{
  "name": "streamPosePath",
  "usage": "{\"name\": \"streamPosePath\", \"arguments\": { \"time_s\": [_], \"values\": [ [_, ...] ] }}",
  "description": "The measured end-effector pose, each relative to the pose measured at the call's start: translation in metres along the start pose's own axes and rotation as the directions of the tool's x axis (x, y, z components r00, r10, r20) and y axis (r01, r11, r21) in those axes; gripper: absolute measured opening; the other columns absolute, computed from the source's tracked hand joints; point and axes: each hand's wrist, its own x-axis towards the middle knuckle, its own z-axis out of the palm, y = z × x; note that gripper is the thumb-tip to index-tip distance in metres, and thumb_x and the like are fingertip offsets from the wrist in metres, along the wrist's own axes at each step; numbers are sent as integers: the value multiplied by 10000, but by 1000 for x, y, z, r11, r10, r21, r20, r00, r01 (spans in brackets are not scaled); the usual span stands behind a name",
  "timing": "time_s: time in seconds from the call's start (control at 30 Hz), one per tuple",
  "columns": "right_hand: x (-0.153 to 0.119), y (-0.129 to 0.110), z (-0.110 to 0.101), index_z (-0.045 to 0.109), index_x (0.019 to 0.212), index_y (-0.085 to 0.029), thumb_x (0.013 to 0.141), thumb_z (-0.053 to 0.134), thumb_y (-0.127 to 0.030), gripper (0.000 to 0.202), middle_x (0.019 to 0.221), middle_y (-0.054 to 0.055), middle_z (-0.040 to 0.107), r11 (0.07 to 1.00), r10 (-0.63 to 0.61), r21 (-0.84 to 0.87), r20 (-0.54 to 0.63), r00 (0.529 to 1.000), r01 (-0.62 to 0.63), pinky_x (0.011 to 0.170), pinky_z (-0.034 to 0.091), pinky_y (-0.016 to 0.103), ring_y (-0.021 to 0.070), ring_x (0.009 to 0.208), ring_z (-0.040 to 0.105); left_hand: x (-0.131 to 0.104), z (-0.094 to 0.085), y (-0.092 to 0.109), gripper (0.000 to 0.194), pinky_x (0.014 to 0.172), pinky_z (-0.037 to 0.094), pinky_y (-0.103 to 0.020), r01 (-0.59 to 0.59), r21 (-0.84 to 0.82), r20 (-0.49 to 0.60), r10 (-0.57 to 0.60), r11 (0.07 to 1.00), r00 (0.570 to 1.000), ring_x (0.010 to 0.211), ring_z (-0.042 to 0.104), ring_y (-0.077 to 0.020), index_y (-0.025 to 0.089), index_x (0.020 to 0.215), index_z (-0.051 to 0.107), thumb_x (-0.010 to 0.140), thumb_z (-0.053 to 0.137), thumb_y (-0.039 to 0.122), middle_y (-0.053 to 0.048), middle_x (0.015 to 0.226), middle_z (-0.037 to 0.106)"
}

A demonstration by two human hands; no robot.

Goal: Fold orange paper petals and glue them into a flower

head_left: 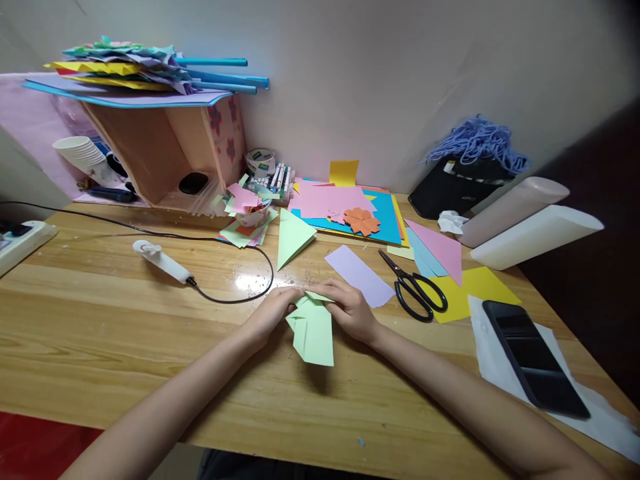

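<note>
A light green sheet of paper (316, 333), partly folded, is held between both hands near the middle of the wooden table. My left hand (276, 312) pinches its upper left edge, and my right hand (351, 308) grips its upper right edge. The lower part of the sheet hangs free toward me, with creased flaps on its left side. Beyond the hands stands a folded light green triangle (294, 239). A lilac paper strip (361, 275) lies just past my right hand, with black-handled scissors (413, 285) to its right.
A glue gun (163, 262) with its black cable lies at left. Behind are a wooden box (165, 150), a cup of paper scraps (253, 215) and stacked coloured paper (385, 223). At right are yellow paper (487, 285), a phone (535, 357) and paper rolls (537, 237).
</note>
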Motion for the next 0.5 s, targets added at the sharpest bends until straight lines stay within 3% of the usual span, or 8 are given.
{"name": "streamPosePath", "arguments": {
  "time_s": [0.13, 0.27, 0.37, 0.5],
  "values": [
    [-3, 4, 2, 482, 1246, -311, 837, 389, -102, 469, 925, 51, 546, 982, -42, -184, 22, 999, 46, 703, 450, 292, 165, 822, 537, 1, -3, -3, 202, 607, 378, -227, 23, -162, -19, -27, 987, 999, 640, 502, -118, 134, 715, 561, 739, 511, 327, 6, 663, 552],
    [-4, 5, 4, 451, 1274, -300, 857, 396, -146, 447, 877, 53, 513, 940, -80, -331, 27, 996, 84, 630, 449, 281, 156, 734, 514, 0, -8, 0, 248, 586, 376, -219, 24, -60, 67, -20, 998, 998, 618, 524, -116, 125, 783, 601, 703, 606, 360, -11, 695, 594],
    [-3, 5, 3, 438, 1280, -289, 852, 406, -137, 455, 876, 50, 506, 953, -114, -283, 7, 993, 112, 647, 457, 284, 157, 758, 516, -1, -10, 4, 300, 597, 383, -217, -3, 27, 170, -1, 1000, 986, 635, 539, -120, 107, 841, 613, 662, 674, 340, -37, 740, 620],
    [-1, 4, 1, 507, 1210, -274, 836, 421, -83, 429, 873, 41, 526, 980, -140, -157, -82, 987, 126, 660, 460, 268, 142, 767, 524, 2, -12, 4, 306, 628, 396, -226, -37, 34, 206, 29, 999, 978, 652, 539, -123, 102, 865, 605, 696, 654, 353, -40, 745, 625]
  ]
}}
